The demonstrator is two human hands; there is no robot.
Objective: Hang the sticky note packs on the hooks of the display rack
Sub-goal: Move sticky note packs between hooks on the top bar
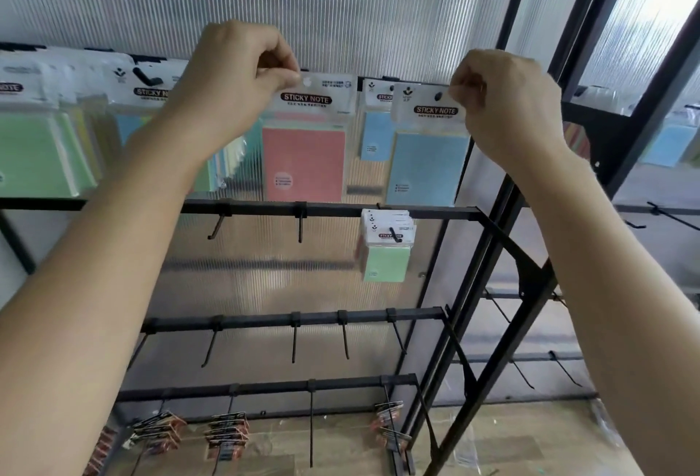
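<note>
In the head view, both arms reach up to the top row of the black metal display rack (pixel 246 207). The left hand (pixel 231 89) pinches, with thumb and forefinger, the upper left corner of the clear header of a coral-red sticky note pack (pixel 303 157). The other fingers are curled in. This pack hangs upright against the ribbed translucent panel (pixel 341 1); I cannot tell whether its hole sits on a hook.

The right hand (pixel 507 108) pinches the upper right corner of a light blue sticky note pack (pixel 428 168), just to the right of the red one. A black hook tip (pixel 436 96) shows through its hang hole. Between the two, further back, hangs a smaller blue pack (pixel 377 134).

Green packs (pixel 34 157) fill the left of the top row. A bunch of small green packs (pixel 386 259) hangs from the second rail, and orange-and-black carded packs (pixel 227 434) from the lowest.
</note>
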